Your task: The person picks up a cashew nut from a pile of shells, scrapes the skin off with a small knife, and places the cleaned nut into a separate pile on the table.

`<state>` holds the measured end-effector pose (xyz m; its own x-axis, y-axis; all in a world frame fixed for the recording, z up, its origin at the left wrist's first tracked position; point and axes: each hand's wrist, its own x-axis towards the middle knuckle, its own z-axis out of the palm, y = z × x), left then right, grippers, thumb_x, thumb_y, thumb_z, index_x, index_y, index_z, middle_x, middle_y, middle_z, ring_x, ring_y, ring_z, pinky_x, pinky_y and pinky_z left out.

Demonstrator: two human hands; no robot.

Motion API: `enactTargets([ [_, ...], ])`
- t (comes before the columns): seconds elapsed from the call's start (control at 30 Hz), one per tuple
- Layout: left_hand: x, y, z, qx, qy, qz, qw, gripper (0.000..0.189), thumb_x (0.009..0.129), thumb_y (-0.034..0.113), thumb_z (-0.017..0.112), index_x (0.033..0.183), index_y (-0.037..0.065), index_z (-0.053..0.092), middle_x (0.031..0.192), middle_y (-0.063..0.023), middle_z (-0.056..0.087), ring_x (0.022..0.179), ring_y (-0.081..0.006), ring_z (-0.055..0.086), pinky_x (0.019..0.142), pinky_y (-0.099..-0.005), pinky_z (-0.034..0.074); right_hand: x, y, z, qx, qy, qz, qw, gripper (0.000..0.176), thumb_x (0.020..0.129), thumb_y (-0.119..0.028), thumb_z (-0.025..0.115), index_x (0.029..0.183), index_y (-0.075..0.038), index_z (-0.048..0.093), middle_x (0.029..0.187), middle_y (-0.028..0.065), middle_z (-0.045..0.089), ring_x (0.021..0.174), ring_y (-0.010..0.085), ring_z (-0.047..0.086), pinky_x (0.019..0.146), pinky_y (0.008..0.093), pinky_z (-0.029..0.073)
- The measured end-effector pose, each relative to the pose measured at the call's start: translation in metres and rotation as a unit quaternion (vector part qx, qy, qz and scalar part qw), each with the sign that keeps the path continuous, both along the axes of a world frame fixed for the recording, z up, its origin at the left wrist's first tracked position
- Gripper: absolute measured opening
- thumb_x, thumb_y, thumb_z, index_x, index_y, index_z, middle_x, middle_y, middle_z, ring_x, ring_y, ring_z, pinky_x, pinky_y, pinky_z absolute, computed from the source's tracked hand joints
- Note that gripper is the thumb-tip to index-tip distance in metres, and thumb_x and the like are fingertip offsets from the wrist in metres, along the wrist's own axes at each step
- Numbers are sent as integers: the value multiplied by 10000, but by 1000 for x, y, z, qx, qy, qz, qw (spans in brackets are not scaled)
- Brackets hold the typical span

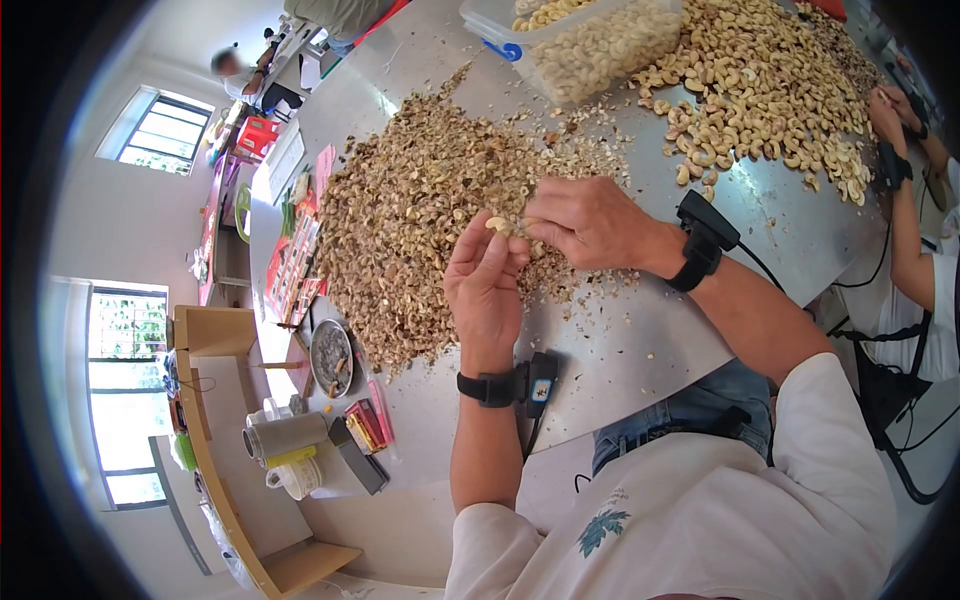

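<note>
Above a large heap of brownish cashew pieces (410, 220), my left hand (484, 285) pinches a pale cashew (497, 224) between thumb and fingers. My right hand (592, 222) meets it from the right, fingertips pressed together beside the nut. Something small may sit in that pinch, but I cannot make it out. Both wrists carry black straps with small boxes. Beyond my right hand, small flakes of skin lie scattered on the metal table (650, 315).
A clear plastic box (600, 52) of pale cashews stands at the back, beside a pile of cashews (760, 85). Another person's hands (890, 112) are at the far right. On the left are a round metal dish (331, 358), a steel cup (285, 437) and small packets (368, 424).
</note>
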<state>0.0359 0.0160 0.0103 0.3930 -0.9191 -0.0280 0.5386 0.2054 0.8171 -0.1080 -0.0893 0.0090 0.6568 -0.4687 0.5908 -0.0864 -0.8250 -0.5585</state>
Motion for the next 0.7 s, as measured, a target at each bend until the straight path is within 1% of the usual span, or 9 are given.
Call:
enactTargets([
  [0.07, 0, 0, 0, -1, 4, 2, 1000, 293, 893, -34, 526, 1185, -43, 519, 995, -105, 598, 795, -173, 592, 717, -259, 505, 0, 0, -1, 9, 3, 12, 1000, 128, 815, -185, 608, 806, -59, 630, 796, 90, 578, 701, 291, 600, 613, 395, 478],
  [0.17, 2, 0, -3, -11, -30, 0, 999, 287, 895, -34, 524, 1181, -42, 522, 1006, -105, 596, 795, -169, 590, 717, -257, 505, 1, 0, -2, 8, 3, 6, 1000, 132, 815, -185, 608, 780, -57, 615, 779, 87, 562, 696, 295, 595, 608, 399, 478],
  [0.37, 0, 2, 1, -10, 21, -21, 1000, 285, 900, -35, 513, 1185, -38, 519, 1005, -102, 598, 812, -158, 586, 716, -249, 502, 5, 1, -7, -9, -23, -76, 997, 151, 815, -180, 611, 744, -51, 578, 746, 85, 527, 675, 304, 581, 585, 399, 472],
  [0.57, 1, 0, 2, -22, 88, -18, 996, 314, 910, -26, 501, 1223, -52, 482, 1020, -118, 582, 820, -156, 583, 761, -253, 512, 3, 3, 0, 3, -40, -20, 999, 138, 807, -176, 622, 762, -54, 578, 743, 93, 529, 680, 301, 579, 579, 391, 467],
  [0.63, 2, 1, 0, -40, 91, -31, 995, 328, 911, -30, 495, 1236, -60, 466, 1029, -126, 577, 829, -157, 583, 781, -253, 516, 4, 4, -3, -12, -42, -9, 999, 91, 802, -134, 627, 808, -54, 584, 752, 96, 534, 668, 303, 572, 560, 385, 457],
  [0.7, 3, 1, -2, -48, 97, -37, 993, 341, 913, -32, 489, 1250, -67, 450, 1032, -131, 573, 836, -158, 583, 793, -253, 518, 4, 5, -4, -20, -39, -4, 999, 82, 799, -112, 630, 833, -53, 584, 758, 98, 536, 664, 304, 570, 550, 382, 453],
])
